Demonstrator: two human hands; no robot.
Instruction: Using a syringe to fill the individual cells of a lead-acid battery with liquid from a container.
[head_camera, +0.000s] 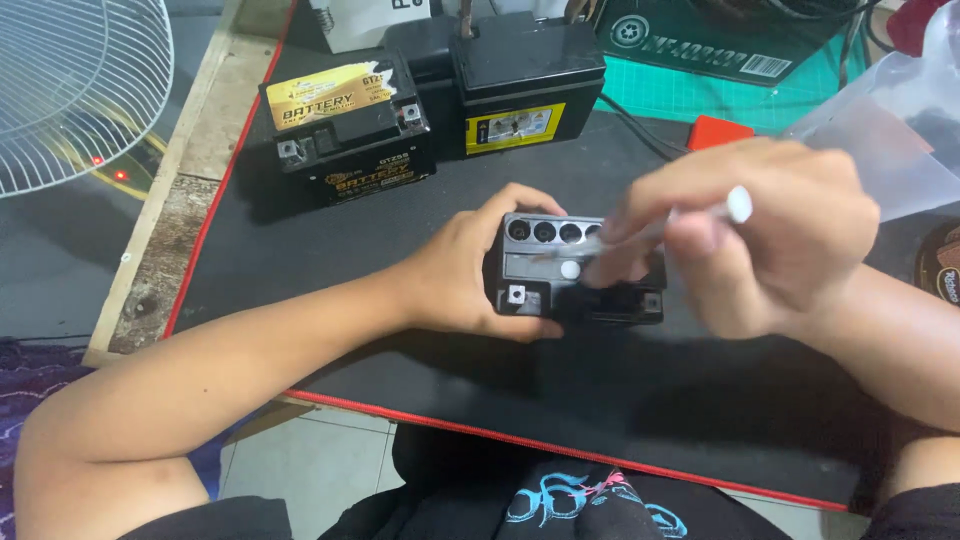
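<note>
- At the centre of the black mat (330, 290), our left hand (470, 270) wraps the nine o'clock end of a small black battery (560, 290), thumb along the near edge and fingers curled over the far top corner, clamped on its casing.
- We see the battery lying flat with its top facing up, a row of round filler holes (545, 232) along its twelve o'clock edge and a small white cap (570, 269) sitting near the middle of the top.
- Our right hand (760, 235) hovers over the battery's three o'clock half, fingers pinched shut around a thin white-tipped tool (738, 204); motion blur hides the working end, so it may be touching the top, but we cannot tell.
- Our left forearm reaches in from seven o'clock, wrist bent inward; the right forearm comes from four o'clock, the hand tilted down toward the battery.
- Toward eleven o'clock, well apart, stands a battery with a gold label (350, 125); just beside it at twelve o'clock, a taller black battery with a yellow label (520, 85).
- A white fan grille (70, 90) sits at ten o'clock, off the mat.
</note>
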